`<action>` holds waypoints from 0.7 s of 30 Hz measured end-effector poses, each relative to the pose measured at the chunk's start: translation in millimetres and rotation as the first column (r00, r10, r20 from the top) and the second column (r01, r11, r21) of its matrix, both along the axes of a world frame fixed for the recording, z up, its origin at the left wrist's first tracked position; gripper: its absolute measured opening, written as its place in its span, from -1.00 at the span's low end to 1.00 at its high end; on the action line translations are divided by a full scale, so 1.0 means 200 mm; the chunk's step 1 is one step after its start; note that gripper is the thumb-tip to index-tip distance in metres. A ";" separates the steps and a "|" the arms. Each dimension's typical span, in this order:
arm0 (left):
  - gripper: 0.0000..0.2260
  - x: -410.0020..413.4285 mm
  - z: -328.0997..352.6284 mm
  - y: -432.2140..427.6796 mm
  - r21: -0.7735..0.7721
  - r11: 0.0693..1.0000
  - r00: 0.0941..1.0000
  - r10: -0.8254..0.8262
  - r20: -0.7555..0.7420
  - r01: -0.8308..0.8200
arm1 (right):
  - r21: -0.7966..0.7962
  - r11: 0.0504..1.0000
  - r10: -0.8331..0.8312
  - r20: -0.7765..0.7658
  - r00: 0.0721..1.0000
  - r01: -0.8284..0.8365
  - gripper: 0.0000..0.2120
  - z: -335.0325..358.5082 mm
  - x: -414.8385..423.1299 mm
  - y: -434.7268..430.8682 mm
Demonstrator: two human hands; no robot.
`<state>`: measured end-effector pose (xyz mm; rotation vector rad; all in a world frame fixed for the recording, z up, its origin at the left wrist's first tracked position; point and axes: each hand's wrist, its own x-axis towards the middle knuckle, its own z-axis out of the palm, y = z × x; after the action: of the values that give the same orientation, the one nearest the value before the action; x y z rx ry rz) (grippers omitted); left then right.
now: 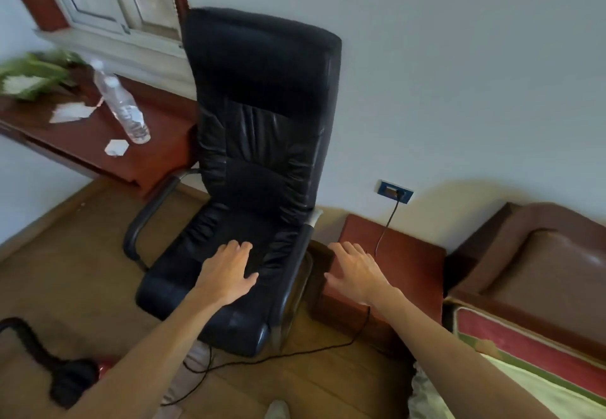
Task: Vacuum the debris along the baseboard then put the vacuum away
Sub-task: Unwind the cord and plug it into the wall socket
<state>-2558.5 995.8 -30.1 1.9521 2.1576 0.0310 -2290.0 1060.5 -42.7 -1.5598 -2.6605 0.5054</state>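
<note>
Black vacuum hose (pixel 70 382) lies well left of fingers (pixel 231 249).

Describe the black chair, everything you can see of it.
The chair is a high-backed office chair in wrinkled black leather-like upholstery, with a padded seat and dark curved armrests. It stands upright on the wood floor, back toward the white wall, between the desk and the nightstand. The left hand is spread open over the seat; contact is unclear. A black cord lies on the floor by its front corner.
</note>
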 end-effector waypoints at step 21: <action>-0.51 -0.37 0.09 -1.42 -0.075 0.756 0.759 0.644 -0.092 -0.651 | -0.031 0.788 0.613 -0.057 0.788 -0.615 -0.40 -0.07 -0.81 -0.61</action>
<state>-2632.0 711.0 -11.9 1.0655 2.7063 -0.0232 -2451.0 938.2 -56.1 -0.6176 -3.1000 0.6025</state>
